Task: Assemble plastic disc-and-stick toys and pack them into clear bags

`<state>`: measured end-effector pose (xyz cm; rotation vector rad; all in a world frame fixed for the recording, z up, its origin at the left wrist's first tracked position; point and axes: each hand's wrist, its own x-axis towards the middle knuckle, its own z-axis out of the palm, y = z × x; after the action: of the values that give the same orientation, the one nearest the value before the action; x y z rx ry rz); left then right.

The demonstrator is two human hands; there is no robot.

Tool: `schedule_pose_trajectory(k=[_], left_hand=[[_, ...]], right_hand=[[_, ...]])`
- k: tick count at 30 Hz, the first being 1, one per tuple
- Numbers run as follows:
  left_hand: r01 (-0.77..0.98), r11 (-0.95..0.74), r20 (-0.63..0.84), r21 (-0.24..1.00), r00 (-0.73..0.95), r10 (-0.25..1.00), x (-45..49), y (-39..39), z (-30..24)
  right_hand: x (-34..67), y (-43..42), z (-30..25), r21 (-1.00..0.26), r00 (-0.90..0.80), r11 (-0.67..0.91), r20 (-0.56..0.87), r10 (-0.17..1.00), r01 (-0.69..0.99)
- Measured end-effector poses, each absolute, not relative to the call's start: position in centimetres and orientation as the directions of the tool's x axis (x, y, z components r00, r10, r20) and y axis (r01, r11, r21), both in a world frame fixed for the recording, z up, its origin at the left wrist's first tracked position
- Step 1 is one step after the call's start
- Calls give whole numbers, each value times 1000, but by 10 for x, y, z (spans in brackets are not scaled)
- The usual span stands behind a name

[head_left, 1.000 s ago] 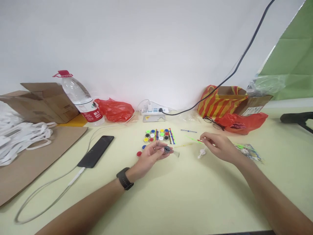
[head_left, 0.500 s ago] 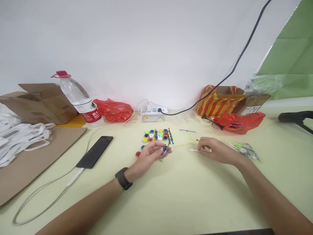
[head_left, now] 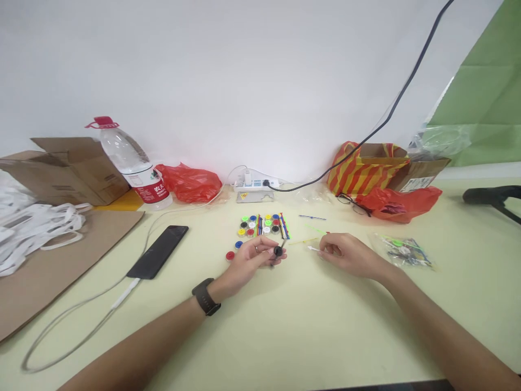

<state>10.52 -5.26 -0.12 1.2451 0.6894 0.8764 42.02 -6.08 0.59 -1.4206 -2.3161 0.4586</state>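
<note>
Between the thumb and fingers of my left hand (head_left: 250, 260) is a small round black piece (head_left: 278, 251), with a thin dark stem beside it. My right hand (head_left: 352, 252) pinches a thin white stick with an arrow-shaped tip (head_left: 312, 248), pointing left toward the black piece but apart from it. Beyond my left hand lie several small round pieces in mixed colours, with bundled coloured sticks (head_left: 284, 225) among them. A blue disc (head_left: 239, 245) and a red disc (head_left: 230, 256) lie left of that hand. Past my right hand are a yellow stick (head_left: 303, 241) and a blue stick (head_left: 312, 217).
A clear packet of similar parts (head_left: 407, 252) lies right of my right hand. At left are a phone (head_left: 158, 252) on a cable, a large bottle (head_left: 138, 168) and a cardboard box (head_left: 77, 171). Against the wall stands a power strip (head_left: 254, 184); a red bag (head_left: 402, 203) sits at right.
My right hand has moved left with the white stick, closer to my left hand. The black piece has turned in my left fingers, so its round face now shows.
</note>
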Motion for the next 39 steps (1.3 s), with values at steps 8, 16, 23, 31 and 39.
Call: schedule_pose_trajectory(k=[8, 16, 23, 31, 39], left_hand=[[-93, 110, -37, 990, 573, 819, 107, -54, 0], [-20, 38, -19, 999, 593, 805, 111, -56, -1], [99, -56, -14, 994, 595, 803, 112, -60, 1], [77, -207, 112, 975, 636, 764, 116, -62, -5], [413, -660, 441, 628, 509, 739, 107, -64, -5]], right_hand=[[367, -87, 3, -459, -484, 692, 498, 720, 557], [353, -91, -7, -430, -586, 774, 506, 633, 464], [349, -87, -17, -322, -566, 817, 598, 567, 478], [343, -93, -13, -367, -642, 808, 491, 589, 460], [339, -93, -15, -348, -676, 800, 428, 600, 490]])
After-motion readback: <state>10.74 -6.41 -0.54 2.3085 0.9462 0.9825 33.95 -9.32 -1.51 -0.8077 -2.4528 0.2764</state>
